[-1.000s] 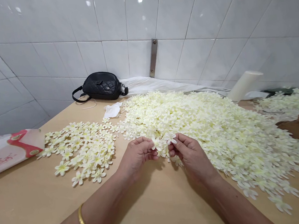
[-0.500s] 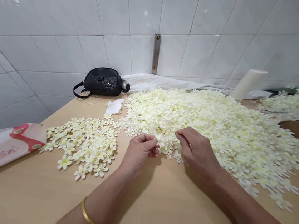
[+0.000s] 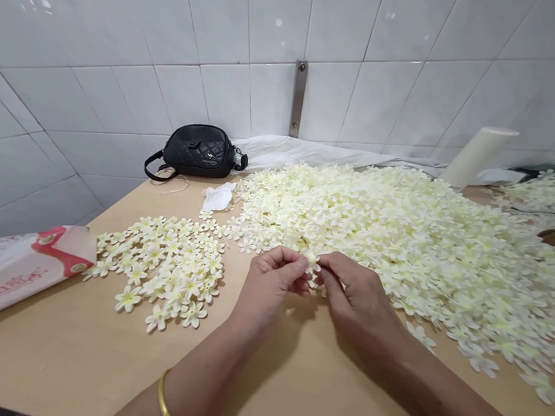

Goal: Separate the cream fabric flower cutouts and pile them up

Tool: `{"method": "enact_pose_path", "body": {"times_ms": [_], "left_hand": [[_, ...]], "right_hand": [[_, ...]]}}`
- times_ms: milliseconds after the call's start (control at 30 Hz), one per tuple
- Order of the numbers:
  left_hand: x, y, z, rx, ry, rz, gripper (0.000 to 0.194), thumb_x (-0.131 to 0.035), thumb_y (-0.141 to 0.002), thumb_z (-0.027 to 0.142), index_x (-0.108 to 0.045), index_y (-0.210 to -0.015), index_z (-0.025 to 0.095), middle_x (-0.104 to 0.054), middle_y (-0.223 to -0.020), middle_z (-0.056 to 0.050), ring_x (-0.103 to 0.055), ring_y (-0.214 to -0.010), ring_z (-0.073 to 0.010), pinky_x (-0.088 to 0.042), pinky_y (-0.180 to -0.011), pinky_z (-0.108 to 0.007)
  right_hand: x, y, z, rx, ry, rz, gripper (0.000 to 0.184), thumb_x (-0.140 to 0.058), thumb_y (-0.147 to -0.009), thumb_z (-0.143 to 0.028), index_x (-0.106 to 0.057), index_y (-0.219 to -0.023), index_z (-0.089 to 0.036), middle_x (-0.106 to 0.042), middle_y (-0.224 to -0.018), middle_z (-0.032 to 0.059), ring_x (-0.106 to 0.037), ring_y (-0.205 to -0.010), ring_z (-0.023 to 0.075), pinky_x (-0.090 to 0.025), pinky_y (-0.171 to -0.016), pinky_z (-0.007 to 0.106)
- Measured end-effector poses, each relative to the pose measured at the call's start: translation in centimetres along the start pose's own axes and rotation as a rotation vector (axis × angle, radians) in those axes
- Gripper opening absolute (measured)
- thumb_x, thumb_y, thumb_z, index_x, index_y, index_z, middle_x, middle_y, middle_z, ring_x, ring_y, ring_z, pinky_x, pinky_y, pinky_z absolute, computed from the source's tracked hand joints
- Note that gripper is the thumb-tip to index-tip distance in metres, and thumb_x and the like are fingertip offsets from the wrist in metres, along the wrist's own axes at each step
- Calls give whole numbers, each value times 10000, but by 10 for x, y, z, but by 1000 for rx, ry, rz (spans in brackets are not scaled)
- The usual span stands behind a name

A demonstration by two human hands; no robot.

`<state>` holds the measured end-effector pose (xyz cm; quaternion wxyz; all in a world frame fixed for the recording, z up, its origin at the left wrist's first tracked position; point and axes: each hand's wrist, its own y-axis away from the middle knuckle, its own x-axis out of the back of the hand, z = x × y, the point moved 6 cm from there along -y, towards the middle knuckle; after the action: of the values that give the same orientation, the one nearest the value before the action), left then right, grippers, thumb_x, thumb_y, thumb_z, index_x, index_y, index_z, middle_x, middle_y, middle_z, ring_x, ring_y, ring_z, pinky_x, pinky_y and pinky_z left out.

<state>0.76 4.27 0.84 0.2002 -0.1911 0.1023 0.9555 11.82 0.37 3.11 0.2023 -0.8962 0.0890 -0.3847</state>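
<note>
Between thumb and forefinger, my left hand (image 3: 276, 278) pinches a small white artificial flower (image 3: 312, 261) with a pale yellow centre. My right hand (image 3: 354, 286) has its fingers closed right beside that flower; its fingertips meet the flower's right edge, and whatever they grip is too small to make out. Behind and to the right of both hands spreads a large heap of the same flowers (image 3: 383, 216). A smaller, looser group of flowers (image 3: 169, 267) lies on the table left of my left hand.
A red and white plastic bag (image 3: 19, 274) lies at the left on the wooden table (image 3: 279, 395). Toward the wall are a black handbag (image 3: 199, 151), a crumpled tissue (image 3: 219, 196) and white cloth (image 3: 281, 151). A white roll (image 3: 479, 155) leans behind the heap.
My hands have come together, the right one moving left to meet the flower in my left. The view has shifted slightly, so the surroundings appear further right.
</note>
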Motion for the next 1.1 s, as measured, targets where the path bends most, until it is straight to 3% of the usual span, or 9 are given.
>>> {"method": "enact_pose_path", "body": {"times_ms": [100, 233, 367, 500, 700, 800, 933, 1000, 1100], "left_hand": [[7, -2, 0, 16, -33, 61, 176, -663, -632, 249, -535, -637, 128, -546, -544, 7, -491, -486, -82, -397, -554, -233], [3, -1, 1, -5, -132, 28, 170, -645, -647, 249, -530, -616, 127, -532, -525, 11, -465, -469, -72, -369, -525, -217], [-1, 1, 0, 2, -156, 5, 164, -654, -634, 236, -536, -606, 126, -521, -509, 17, -465, -470, -71, -363, -517, -209], [-7, 1, -5, 55, -52, -117, 172, -648, -659, 267, -547, -643, 130, -568, -581, -5, -506, -516, -82, -404, -580, -235], [-11, 2, 0, 3, 3, -199, 149, -650, -655, 233, -556, -603, 130, -546, -514, 6, -487, -498, -83, -381, -549, -220], [-10, 2, 3, -41, -101, -139, 149, -634, -670, 246, -564, -606, 130, -553, -533, 3, -487, -508, -83, -381, -567, -223], [-1, -2, 5, -60, -223, 55, 184, -649, -650, 274, -554, -584, 131, -533, -504, 8, -473, -486, -82, -373, -542, -217], [3, -4, 3, -43, -219, 85, 181, -648, -649, 273, -556, -587, 130, -540, -512, 2, -478, -487, -83, -376, -545, -218], [5, -6, -1, 7, -154, 34, 174, -638, -659, 276, -564, -606, 128, -560, -545, -13, -491, -497, -86, -388, -564, -227]], "right_hand": [[1, -1, 10, -207, -286, -3, 196, -412, -849, -299, -559, -914, -186, -588, -769, 30, -547, -676, 145, -414, -608, 254], [-5, -3, 15, -320, -581, -86, 204, -475, -821, -370, -549, -803, -181, -555, -703, 2, -530, -674, 126, -416, -621, 233], [-6, -1, 18, -377, -663, -86, 226, -522, -788, -391, -516, -726, -173, -503, -616, -17, -474, -604, 111, -386, -570, 219], [-3, 0, 15, -353, -718, -48, 220, -508, -795, -370, -487, -689, -179, -462, -611, -25, -451, -598, 108, -381, -583, 225], [-16, 1, 9, -388, -824, -163, 214, -502, -789, -333, -448, -650, -180, -428, -604, -32, -431, -583, 102, -385, -573, 230], [-13, 2, 11, -366, -666, -97, 184, -481, -799, -323, -452, -681, -185, -438, -607, -27, -426, -570, 107, -374, -531, 224], [8, 3, 7, -177, -253, 159, 75, -469, -813, -255, -504, -796, -191, -514, -701, 0, -468, -627, 126, -380, -561, 236], [9, 3, -1, -19, -134, 172, 84, -458, -815, -205, -531, -853, -188, -550, -777, 23, -506, -704, 142, -399, -628, 251], [4, 2, -8, 116, -61, 114, 141, -441, -815, -151, -557, -889, -182, -577, -798, 36, -534, -735, 149, -409, -657, 254]]}}
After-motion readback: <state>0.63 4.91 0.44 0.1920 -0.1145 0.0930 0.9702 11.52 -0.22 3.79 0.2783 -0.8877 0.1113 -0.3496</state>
